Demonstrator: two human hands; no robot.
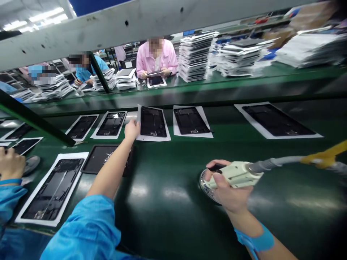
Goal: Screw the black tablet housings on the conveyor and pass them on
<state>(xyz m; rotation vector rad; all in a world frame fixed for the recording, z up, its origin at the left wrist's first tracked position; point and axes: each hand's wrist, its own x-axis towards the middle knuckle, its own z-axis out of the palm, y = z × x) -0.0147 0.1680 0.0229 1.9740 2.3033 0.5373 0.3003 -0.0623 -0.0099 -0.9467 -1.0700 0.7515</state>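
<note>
My left hand [132, 130] reaches forward, fingers closed at the left edge of a white sheet [163, 138]. On that sheet lies a black tablet housing [153, 122]. Just right of it is another black tablet housing [190, 120] on its own sheet. My right hand [230, 193] is wrapped round a pale green handheld tool [238, 175] with a round, metal-rimmed head and a grey cable [279, 161]. The tool's head is low over the green work surface [168, 216]; whether it touches, I cannot tell.
A dark tray [93, 159] of small parts sits beneath my left forearm. Left of it lies a large tablet housing [54, 189]; a co-worker's hand [11, 164] is beyond. A green post [35, 117] slants at left. Across stand paper stacks [196, 57] and a seated person [156, 59].
</note>
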